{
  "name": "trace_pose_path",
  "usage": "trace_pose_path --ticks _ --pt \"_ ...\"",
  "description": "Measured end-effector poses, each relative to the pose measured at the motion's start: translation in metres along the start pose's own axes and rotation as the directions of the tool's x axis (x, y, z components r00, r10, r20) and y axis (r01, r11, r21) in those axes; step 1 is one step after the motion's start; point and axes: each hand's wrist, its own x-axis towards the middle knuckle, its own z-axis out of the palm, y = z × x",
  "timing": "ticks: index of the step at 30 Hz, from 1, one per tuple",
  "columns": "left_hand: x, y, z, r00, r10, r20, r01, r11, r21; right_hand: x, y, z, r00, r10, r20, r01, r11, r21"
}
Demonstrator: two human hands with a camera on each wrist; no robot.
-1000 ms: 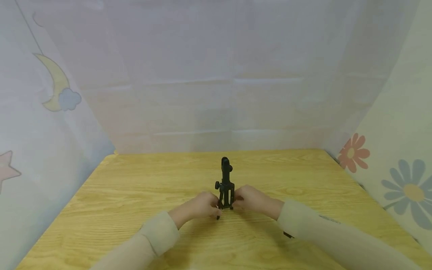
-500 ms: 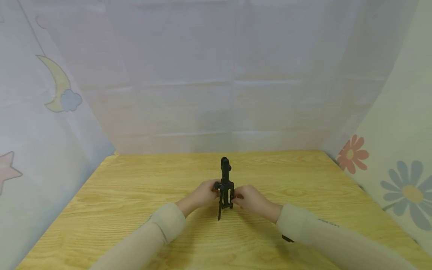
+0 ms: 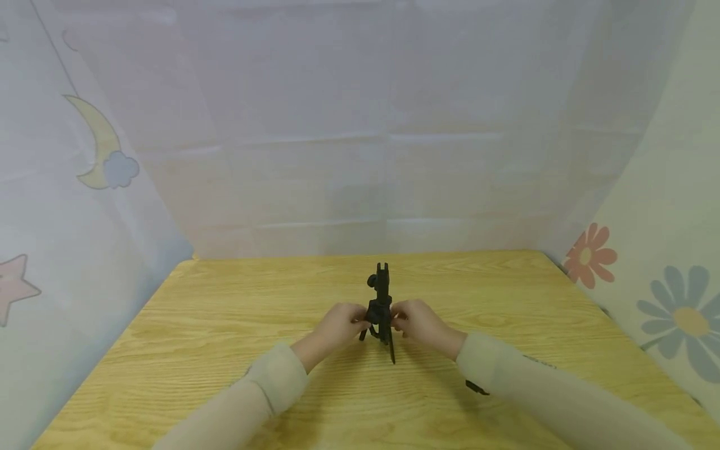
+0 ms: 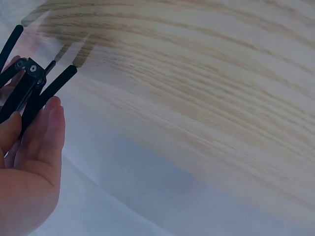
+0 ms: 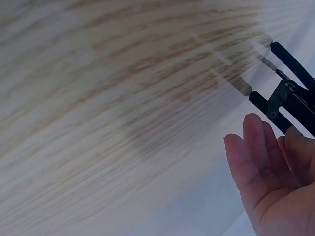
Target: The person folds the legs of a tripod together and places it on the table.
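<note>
A small black tripod (image 3: 382, 306) stands upright at the middle of the wooden table, its legs partly spread and a knob (image 3: 372, 280) sticking out left of its head. My left hand (image 3: 340, 324) holds it from the left, just below its middle; in the left wrist view thumb and fingers (image 4: 42, 137) close round one leg (image 4: 59, 83). From the right, my right hand (image 3: 423, 325) pinches it at about the same height. In the right wrist view the thumb lies at a leg (image 5: 268, 110), while other fingers (image 5: 256, 147) stretch out below. The leg tips are close over the table.
The wood-grain table (image 3: 225, 300) runs back to a pale hanging cloth (image 3: 360, 156). Printed cloth sides with a moon (image 3: 98, 134) and flowers (image 3: 590, 255) border it left and right. A small black piece (image 3: 477, 387) shows below the right sleeve.
The tripod has turned about its upright axis, its upper knob passing from right to left. My left hand has moved up from the foot of a leg; my right hand stays beside the tripod.
</note>
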Motion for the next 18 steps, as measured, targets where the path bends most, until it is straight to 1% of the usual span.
trace_pose_path --ticks 5,7,10,13,16,18 --pt "-0.003 0.006 0.005 0.999 -0.021 -0.047 0.024 0.998 0.056 -0.002 0.0 -0.001 0.999 0.043 -0.001 -0.043 0.998 0.038" --pt "-0.005 0.007 0.007 0.997 -0.021 -0.068 0.028 0.995 0.091 -0.007 0.0 -0.002 0.998 0.055 0.03 -0.057 0.996 0.063" --pt "-0.008 0.01 0.011 0.995 -0.024 -0.094 0.035 0.993 0.116 -0.016 -0.001 -0.004 0.994 0.037 0.102 -0.045 0.996 0.083" --pt "-0.01 0.014 0.013 0.993 -0.017 -0.118 0.032 0.992 0.126 -0.024 -0.004 -0.006 0.988 0.016 0.15 -0.027 0.997 0.07" --pt "-0.01 0.017 0.015 0.99 -0.004 -0.14 0.022 0.992 0.127 -0.029 -0.006 -0.007 0.988 0.023 0.153 -0.034 0.997 0.066" --pt "-0.009 0.02 0.017 0.99 -0.009 -0.14 0.025 0.993 0.113 -0.031 -0.005 -0.008 0.988 0.031 0.149 -0.041 0.997 0.063"
